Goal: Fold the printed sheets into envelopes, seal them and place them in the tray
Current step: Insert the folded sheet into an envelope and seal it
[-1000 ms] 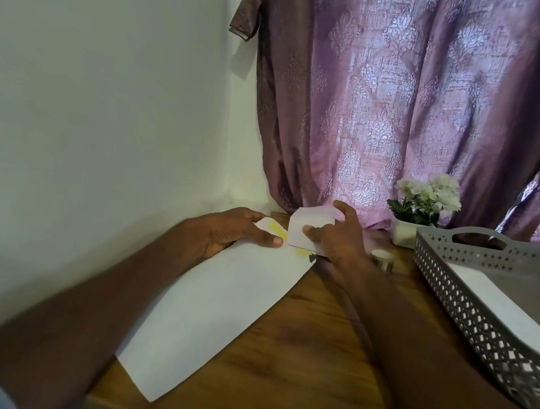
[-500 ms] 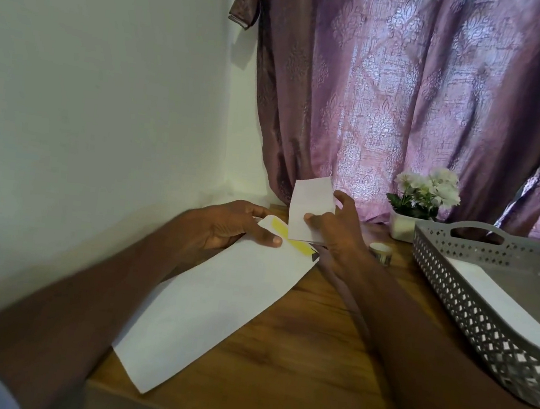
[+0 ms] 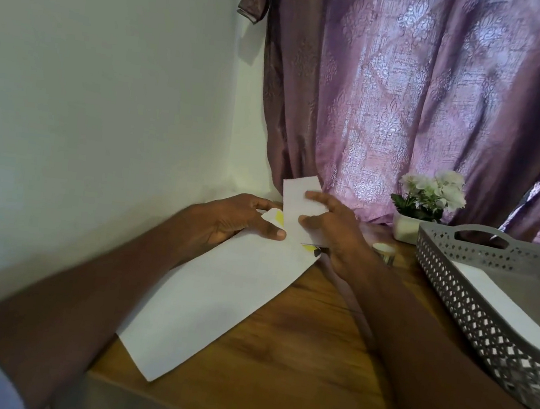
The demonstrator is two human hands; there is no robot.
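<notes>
A long white envelope [image 3: 217, 296] lies slanted on the wooden table [image 3: 304, 359], its far end showing yellow print. My left hand [image 3: 237, 217] presses that far end down, the thumb lying flat on the paper. My right hand [image 3: 330, 228] pinches a folded white sheet [image 3: 298, 197] between thumb and fingers and holds it upright at the envelope's mouth. A grey perforated tray [image 3: 471, 314] stands at the right with a white envelope [image 3: 499, 304] lying inside it.
A small white pot of pale flowers [image 3: 426, 205] stands at the back by the purple curtain. A small round lidded jar [image 3: 384, 251] sits between my right hand and the tray. The white wall runs along the table's left edge.
My right hand has lifted the folded sheet from flat on the envelope's end to upright, then shifted it slightly left over the yellow print. My left hand stays pressing the envelope.
</notes>
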